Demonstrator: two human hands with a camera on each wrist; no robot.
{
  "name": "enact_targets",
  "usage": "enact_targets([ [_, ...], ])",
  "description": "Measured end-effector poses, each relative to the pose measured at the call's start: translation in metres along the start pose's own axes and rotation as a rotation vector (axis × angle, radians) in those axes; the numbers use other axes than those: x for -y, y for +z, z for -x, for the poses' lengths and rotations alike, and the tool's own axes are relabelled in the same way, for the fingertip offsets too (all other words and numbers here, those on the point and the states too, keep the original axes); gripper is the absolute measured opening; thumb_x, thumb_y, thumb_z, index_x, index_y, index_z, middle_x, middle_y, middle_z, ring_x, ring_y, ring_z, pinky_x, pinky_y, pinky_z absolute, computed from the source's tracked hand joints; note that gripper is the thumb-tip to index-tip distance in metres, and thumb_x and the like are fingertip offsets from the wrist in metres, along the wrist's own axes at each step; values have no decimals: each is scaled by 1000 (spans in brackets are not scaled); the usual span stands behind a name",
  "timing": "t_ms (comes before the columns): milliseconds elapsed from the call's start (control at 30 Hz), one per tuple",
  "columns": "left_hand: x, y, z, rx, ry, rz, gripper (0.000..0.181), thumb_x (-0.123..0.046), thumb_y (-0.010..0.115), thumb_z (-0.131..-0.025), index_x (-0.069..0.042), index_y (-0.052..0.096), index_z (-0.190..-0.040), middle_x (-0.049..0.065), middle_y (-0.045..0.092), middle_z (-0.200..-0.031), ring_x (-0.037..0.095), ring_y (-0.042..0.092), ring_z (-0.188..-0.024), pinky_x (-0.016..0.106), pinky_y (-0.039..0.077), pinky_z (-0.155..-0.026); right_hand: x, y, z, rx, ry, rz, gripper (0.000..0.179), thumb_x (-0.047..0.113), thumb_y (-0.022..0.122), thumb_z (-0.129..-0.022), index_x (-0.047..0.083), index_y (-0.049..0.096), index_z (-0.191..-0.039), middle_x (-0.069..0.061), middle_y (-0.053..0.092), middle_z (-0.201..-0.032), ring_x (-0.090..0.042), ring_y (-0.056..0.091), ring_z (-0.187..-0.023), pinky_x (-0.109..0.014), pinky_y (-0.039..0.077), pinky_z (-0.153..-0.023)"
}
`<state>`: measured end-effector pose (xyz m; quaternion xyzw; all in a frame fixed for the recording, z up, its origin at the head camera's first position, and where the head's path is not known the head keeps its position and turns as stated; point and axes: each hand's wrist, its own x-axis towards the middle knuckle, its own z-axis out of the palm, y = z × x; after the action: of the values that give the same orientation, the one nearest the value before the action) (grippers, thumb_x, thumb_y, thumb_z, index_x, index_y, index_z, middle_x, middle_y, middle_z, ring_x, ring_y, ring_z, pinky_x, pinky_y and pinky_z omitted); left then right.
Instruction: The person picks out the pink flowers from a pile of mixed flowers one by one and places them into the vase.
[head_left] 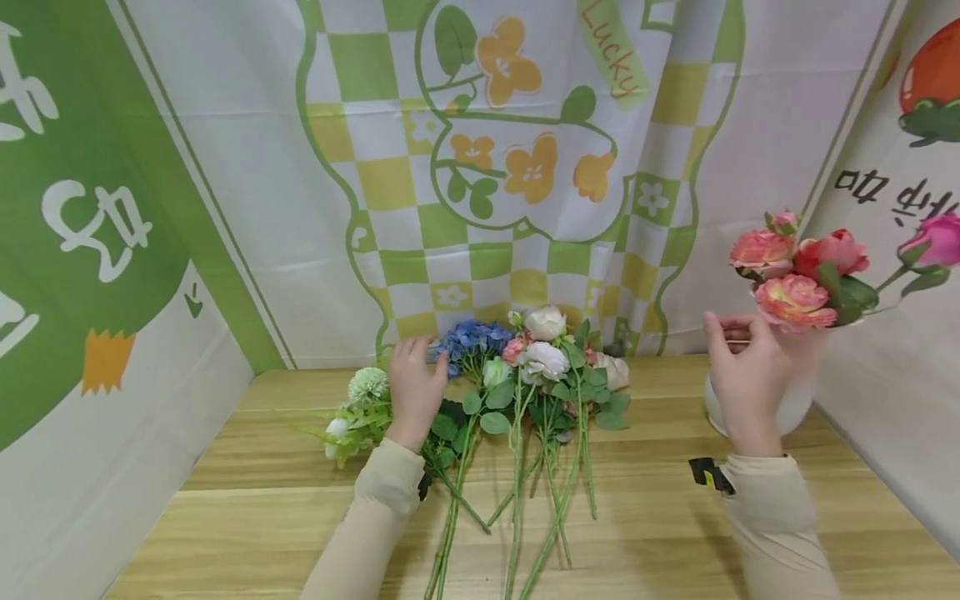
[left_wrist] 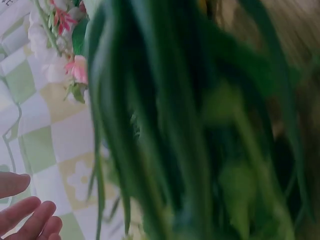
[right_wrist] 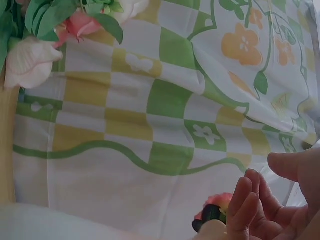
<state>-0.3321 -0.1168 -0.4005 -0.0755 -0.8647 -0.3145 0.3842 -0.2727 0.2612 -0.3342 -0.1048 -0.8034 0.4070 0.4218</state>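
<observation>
My left hand (head_left: 417, 387) reaches over the left side of the flowers, its fingertips at the blue hydrangea (head_left: 477, 340). The left wrist view has its fingers (left_wrist: 30, 217) loosely spread, with nothing between them; green leaves (left_wrist: 155, 100) blur across most of that view. At the right, my right hand (head_left: 750, 387) is raised in front of a white vase (head_left: 797, 408), thumb and fingers apart and holding nothing. Coral-pink flowers (head_left: 797, 302) and a magenta rosebud (head_left: 933, 242) stand in the vase. The hand hides part of the vase.
On the wooden table (head_left: 637, 517), white and pink flowers (head_left: 543, 362) lie with long green stems towards the front. A pale green pompom flower (head_left: 368, 384) and white buds lie farther left. A checked cloth (head_left: 495, 225) hangs behind; printed side panels flank the table.
</observation>
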Motion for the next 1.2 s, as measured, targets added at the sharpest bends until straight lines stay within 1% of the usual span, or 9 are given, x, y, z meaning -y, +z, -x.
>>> enact_targets([
  [267, -10, 14, 1, 58, -12, 9, 27, -15, 69, -86, -6, 67, -112, 13, 67, -106, 30, 59, -102, 45, 49, -88, 4, 13, 5, 49, -7, 6, 43, 41, 60, -90, -1, 64, -100, -16, 68, -90, 16, 44, -66, -5, 38, -62],
  [367, -13, 20, 1, 104, -16, 9, 27, -15, 69, -86, -6, 68, -111, 13, 67, -106, 30, 59, -102, 45, 49, -89, 5, 17, 7, 92, 15, -5, 44, 42, 59, -91, -1, 63, -102, -16, 67, -92, 12, 45, -68, -7, 38, -63],
  [433, -16, 24, 0, 140, -13, -2, 25, -17, 69, -86, -7, 69, -109, 13, 68, -105, 30, 60, -100, 44, 49, -88, 6, 20, 8, 124, 27, -9, 45, 42, 58, -92, -1, 63, -104, -16, 66, -94, 5, 50, -72, -9, 39, -63],
  [533, -22, 28, -2, 214, -18, -8, 22, -18, 69, -86, -7, 70, -106, 13, 68, -102, 30, 59, -97, 45, 49, -87, 8, 25, 9, 161, 41, 23, 45, 44, 56, -92, 1, 63, -105, -16, 67, -96, -11, 59, -79, -16, 42, -65],
  [667, -30, 31, -5, 318, -22, -41, 21, -17, 70, -86, -9, 71, -105, 10, 69, -102, 28, 61, -98, 47, 45, -97, 9, 32, 11, 232, 59, 63, 47, 47, 52, -93, 3, 63, -107, -17, 68, -100, -28, 64, -89, -30, 47, -70],
  [767, -38, 32, -8, 406, -46, -51, 22, -17, 70, -86, -10, 71, -106, 8, 70, -103, 29, 61, -101, 47, 46, -97, 10, 38, 13, 281, 68, 86, 48, 49, 51, -93, 4, 62, -108, -17, 68, -101, -30, 65, -90, -37, 49, -72],
  [867, -45, 33, -11, 488, -67, -58, 21, -17, 70, -86, -10, 71, -105, 8, 70, -102, 31, 59, -102, 45, 50, -86, 11, 43, 16, 302, 58, 100, 48, 49, 50, -93, 5, 62, -107, -17, 69, -99, -30, 65, -86, -36, 50, -68],
  [1067, -55, 42, -20, 636, -83, -103, 18, -16, 67, -88, -8, 72, -102, 10, 71, -101, 28, 64, -95, 42, 54, -80, 12, 50, 21, 349, 28, 123, 50, 52, 48, -93, 6, 63, -106, -15, 69, -98, -29, 65, -83, -36, 50, -64],
  [1200, -60, 53, -22, 687, -86, -143, 15, -17, 69, -86, -9, 74, -98, 8, 72, -100, 26, 67, -91, 39, 55, -77, 13, 53, 23, 387, 23, 135, 49, 53, 49, -93, 8, 62, -107, -14, 69, -99, -29, 65, -84, -37, 50, -64],
])
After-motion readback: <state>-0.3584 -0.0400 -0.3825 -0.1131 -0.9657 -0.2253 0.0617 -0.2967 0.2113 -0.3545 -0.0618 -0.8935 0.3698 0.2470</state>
